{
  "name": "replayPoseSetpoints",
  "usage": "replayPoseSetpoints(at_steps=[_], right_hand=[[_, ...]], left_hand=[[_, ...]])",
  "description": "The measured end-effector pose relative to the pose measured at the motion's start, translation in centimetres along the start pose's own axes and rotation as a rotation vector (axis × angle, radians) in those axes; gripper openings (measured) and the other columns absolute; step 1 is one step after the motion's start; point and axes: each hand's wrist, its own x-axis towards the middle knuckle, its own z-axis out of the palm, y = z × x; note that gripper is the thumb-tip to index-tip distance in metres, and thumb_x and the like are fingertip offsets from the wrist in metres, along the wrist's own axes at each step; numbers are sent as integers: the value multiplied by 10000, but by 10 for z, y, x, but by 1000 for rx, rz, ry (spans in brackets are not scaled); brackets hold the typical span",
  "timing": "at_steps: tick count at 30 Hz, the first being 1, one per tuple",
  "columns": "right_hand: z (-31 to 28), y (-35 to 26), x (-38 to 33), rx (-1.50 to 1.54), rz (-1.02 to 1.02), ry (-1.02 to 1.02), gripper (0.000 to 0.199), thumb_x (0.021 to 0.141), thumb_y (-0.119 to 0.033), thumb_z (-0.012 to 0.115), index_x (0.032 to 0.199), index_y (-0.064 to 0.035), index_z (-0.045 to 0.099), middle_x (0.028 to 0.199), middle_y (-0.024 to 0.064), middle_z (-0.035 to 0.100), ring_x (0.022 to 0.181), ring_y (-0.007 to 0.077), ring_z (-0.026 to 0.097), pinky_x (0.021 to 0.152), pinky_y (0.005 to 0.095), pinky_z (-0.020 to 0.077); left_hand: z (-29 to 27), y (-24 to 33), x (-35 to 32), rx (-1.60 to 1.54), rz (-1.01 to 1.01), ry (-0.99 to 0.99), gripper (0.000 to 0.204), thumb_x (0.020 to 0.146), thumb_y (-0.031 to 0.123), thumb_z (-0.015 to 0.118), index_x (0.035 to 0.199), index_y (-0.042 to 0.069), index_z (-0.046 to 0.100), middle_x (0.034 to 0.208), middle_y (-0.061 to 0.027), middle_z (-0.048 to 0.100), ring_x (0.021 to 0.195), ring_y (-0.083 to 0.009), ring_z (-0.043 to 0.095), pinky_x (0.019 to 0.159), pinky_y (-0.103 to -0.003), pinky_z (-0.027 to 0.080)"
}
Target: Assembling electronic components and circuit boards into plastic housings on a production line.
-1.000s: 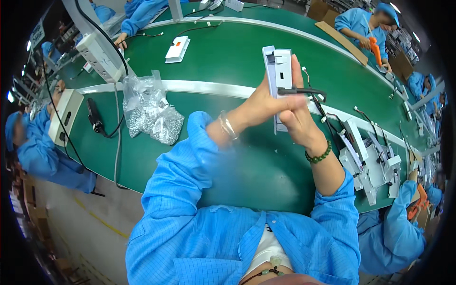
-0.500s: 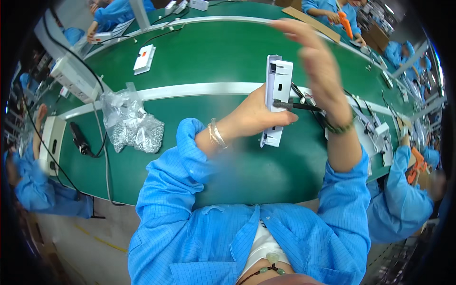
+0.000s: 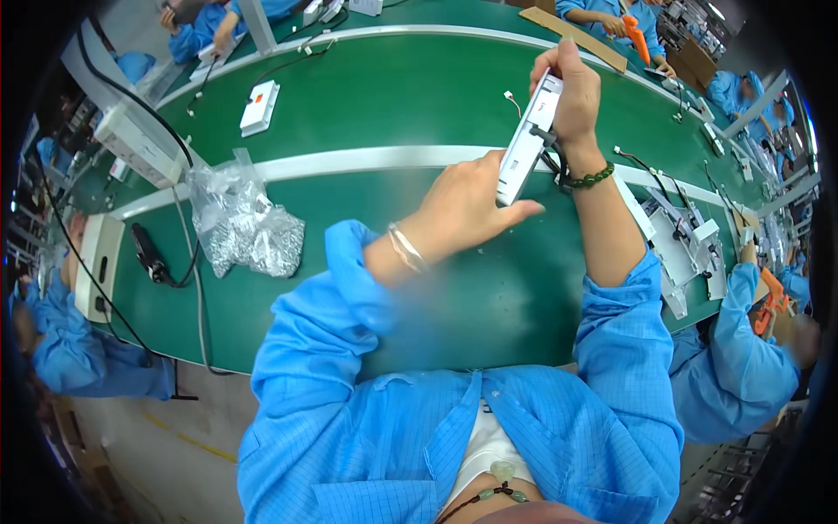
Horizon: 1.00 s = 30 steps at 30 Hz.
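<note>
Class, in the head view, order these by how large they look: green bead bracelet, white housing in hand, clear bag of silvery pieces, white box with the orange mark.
1. Clear bag
2. White housing, though probably nearer the camera than the bag
3. White box
4. Green bracelet

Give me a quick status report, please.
Left hand at lower end of long white plastic housing; right hand gripping upper end. Housing tilted. Black cable near right hand.
</note>
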Motion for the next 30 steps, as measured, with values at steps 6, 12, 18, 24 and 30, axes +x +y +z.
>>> replayPoseSetpoints(at_steps=[6, 12, 18, 24, 30], right_hand=[[-3, -16, 8, -7, -84, -47, 655, 860, -575, 219, 621, -38, 508, 550, 14, 489, 506, 52, 456, 449, 183, 328], [9, -2, 8, 50, 3, -36, 686, 867, -563, 188, 556, -45, 513, 483, -6, 440, 465, 66, 412, 441, 212, 289], [14, 35, 14, -315, 380, -180, 704, 790, -645, 310, 679, -10, 592, 723, 147, 594, 742, 275, 550, 710, 337, 406], [-130, 33, 40, -722, 311, -378, 730, 788, -619, 378, 1061, 40, 537, 1014, 192, 566, 1004, 271, 520, 878, 330, 389], [-263, -36, 9, -1217, 571, -558, 280, 809, -306, 567, 893, -46, 626, 787, 42, 612, 762, 129, 552, 684, 281, 433]], left_hand=[[-10, -2, -5, -8, 82, 144, 380, 697, 253, 626, 829, -71, 477, 603, -218, 546, 558, -367, 565, 528, -409, 459], [12, 2, -7, -2, 113, 223, 358, 688, 241, 624, 841, -53, 487, 610, -216, 554, 550, -365, 568, 509, -387, 460], [17, -54, 9, -597, -326, -44, 321, 771, 198, 621, 953, -32, 491, 757, -96, 592, 578, -148, 587, 490, -232, 487], [-25, -148, 80, -993, -480, 323, 331, 803, 198, 590, 981, -67, 503, 892, -135, 570, 747, -239, 591, 622, -320, 527], [-93, -281, 55, 786, -661, 529, 840, 620, 518, 663, 1238, 36, 360, 1290, -156, 319, 1192, -290, 314, 976, -409, 271]])
